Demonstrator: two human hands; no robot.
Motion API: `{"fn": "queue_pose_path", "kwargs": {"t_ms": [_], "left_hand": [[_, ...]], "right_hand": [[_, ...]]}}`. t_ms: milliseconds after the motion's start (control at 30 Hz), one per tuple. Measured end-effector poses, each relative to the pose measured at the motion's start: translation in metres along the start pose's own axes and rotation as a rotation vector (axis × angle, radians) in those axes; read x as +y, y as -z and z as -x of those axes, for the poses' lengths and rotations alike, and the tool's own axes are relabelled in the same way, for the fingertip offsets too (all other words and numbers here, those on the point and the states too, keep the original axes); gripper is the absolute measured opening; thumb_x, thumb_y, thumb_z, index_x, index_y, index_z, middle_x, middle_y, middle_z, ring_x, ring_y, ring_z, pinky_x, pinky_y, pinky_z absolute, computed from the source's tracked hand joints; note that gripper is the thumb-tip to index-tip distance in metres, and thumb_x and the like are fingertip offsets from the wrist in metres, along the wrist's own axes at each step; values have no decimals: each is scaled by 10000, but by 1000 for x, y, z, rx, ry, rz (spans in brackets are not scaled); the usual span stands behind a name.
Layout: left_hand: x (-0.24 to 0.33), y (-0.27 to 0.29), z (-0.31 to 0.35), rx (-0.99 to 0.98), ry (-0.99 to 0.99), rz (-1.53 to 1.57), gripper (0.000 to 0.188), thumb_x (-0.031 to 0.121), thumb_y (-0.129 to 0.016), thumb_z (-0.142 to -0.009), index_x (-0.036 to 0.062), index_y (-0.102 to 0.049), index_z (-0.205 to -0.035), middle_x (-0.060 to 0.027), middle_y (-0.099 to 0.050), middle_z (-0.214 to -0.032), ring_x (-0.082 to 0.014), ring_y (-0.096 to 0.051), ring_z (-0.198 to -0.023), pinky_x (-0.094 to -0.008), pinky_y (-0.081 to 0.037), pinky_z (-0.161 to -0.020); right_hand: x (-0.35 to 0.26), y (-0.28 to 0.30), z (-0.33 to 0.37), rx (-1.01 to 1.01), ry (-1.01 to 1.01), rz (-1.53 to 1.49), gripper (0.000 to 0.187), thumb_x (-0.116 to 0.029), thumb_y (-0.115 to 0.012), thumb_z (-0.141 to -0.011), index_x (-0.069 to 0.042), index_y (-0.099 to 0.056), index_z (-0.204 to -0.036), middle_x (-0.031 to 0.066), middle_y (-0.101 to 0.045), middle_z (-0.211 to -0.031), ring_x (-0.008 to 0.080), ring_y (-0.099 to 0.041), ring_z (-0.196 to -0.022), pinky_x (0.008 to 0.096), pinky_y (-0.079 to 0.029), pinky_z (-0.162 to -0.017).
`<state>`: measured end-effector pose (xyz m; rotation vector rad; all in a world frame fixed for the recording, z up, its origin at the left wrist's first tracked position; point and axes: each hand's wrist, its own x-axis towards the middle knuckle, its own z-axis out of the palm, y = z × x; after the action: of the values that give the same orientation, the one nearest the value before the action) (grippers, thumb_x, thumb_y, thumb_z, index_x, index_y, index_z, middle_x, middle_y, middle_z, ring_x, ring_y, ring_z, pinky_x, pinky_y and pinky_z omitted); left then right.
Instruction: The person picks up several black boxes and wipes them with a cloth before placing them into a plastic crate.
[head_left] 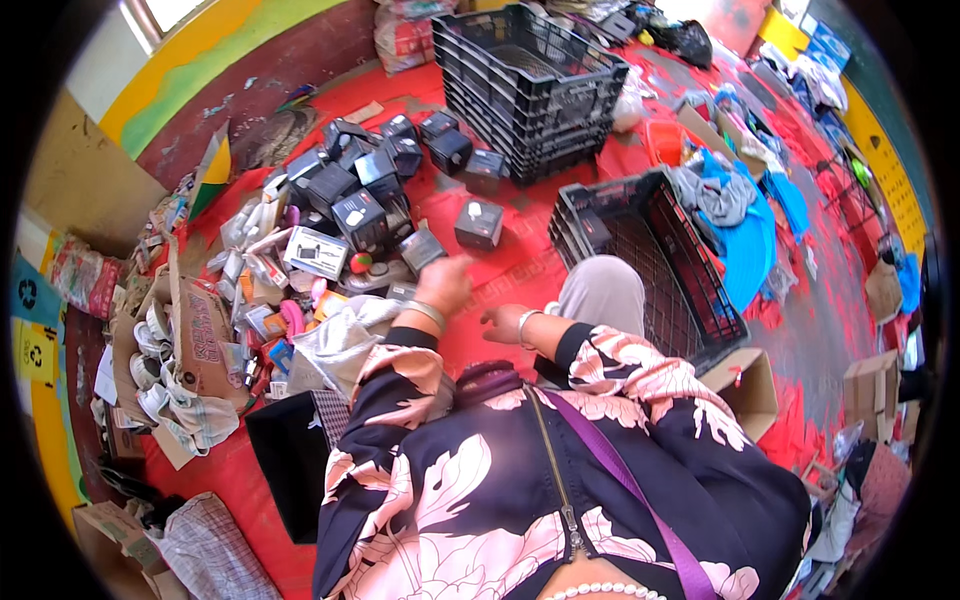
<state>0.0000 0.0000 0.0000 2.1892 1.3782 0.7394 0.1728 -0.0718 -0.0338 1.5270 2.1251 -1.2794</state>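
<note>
My left hand [445, 284] reaches over the near edge of a heap of small black boxes [335, 185]. It is blurred, and its fingertips are hidden, so its grip does not show. Just beyond it lies a greyish box [421, 249], and a single black box [479, 224] sits apart on the red floor covering. To the right, my right hand [506, 323] hovers with its fingers apart and nothing in them, beside my grey-clad knee [602, 290]. A black plastic crate [690, 235] stands right of the knee, with one black box [596, 232] at its left end.
Stacked black crates [530, 110] rise at the far middle. Loose packages and a white box [317, 252] crowd the left, beside a cardboard box [200, 335] of pale shoes. Blue and grey cloths [720, 195] lie right of the crate. An open black box [290, 465] stands near my left side.
</note>
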Motion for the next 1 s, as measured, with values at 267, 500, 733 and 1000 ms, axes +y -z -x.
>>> {"fn": "queue_pose_path", "kwargs": {"t_ms": [267, 500, 733, 1000], "left_hand": [[0, 82, 13, 302, 222, 1837, 360, 274, -398, -955, 46, -553, -1186, -144, -595, -1182, -271, -459, -1229, -484, -300, -1058], [39, 189, 55, 169, -555, 2061, 408, 281, -432, -936, -5, -553, -1199, -144, -572, -1236, -304, -462, -1233, -519, -240, -1083], [19, 245, 166, 699, -260, 1371, 366, 236, -401, -964, -41, -562, -1141, -178, -604, -1155, -279, -534, -1146, -417, -354, -1042], [10, 186, 204, 882, 233, 1163, 303, 238, -494, -917, -5, -599, -1063, -102, -648, -1033, -199, -600, -990, -337, -423, -913]], "right_hand": [[-8, -42, 20, -171, 281, -156, 554, -497, -469, -891, -99, -510, -1273, 163, -531, -1272, 328, -480, -1196, 376, -356, -1017], [-37, -14, 2, 64, 549, -444, 822, -553, -608, -796, -54, -330, -1388, 236, -443, -1334, 353, -429, -1238, 368, -316, -1052], [-140, 12, 41, 476, 663, -46, 941, -549, -710, -681, -191, -272, -1434, 240, -172, -1472, 438, -160, -1362, 466, -242, -1080], [-157, -28, 27, 721, 798, 325, 588, -371, -651, -748, -249, -476, -1296, 167, -335, -1417, 407, -296, -1311, 537, -349, -960]]}}
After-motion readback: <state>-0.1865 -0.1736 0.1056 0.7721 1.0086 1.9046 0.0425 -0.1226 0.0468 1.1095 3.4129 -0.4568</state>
